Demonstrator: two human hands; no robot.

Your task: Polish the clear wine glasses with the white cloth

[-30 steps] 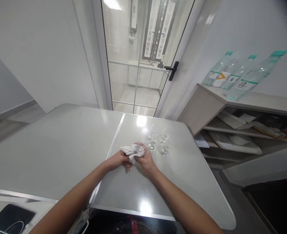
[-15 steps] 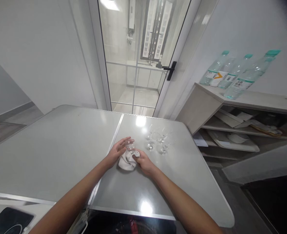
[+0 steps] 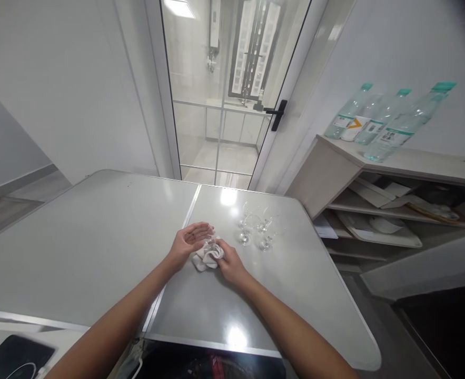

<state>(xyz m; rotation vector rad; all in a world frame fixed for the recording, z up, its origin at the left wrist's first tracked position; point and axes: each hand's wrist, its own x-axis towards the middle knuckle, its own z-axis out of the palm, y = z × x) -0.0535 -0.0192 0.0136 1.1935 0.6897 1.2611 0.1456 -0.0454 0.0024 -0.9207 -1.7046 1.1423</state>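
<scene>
Over the middle of the table my left hand (image 3: pixel 190 242) curves round the bowl of a clear glass (image 3: pixel 206 236), whose see-through outline is hard to make out. A white cloth (image 3: pixel 205 260) is bunched about the lower part of that glass. My right hand (image 3: pixel 231 261) is closed on the cloth, with the thumb and fingers pressing it; the glass's lower end is hidden in the folds. To the right of my hands, several clear stemmed glasses (image 3: pixel 264 244) stand close together on the table.
The grey table (image 3: pixel 98 247) has a metal seam left of the glasses. Ahead is a glass door (image 3: pixel 200 131) with a black handle. At right, several plastic bottles (image 3: pixel 390 138) top a shelf unit (image 3: pixel 323 168). A dark device (image 3: pixel 17 358) lies at lower left.
My right hand has turned and shifted slightly, gathering the cloth into a smaller bunch. My left hand has rolled so its palm side shows more, still round the glass.
</scene>
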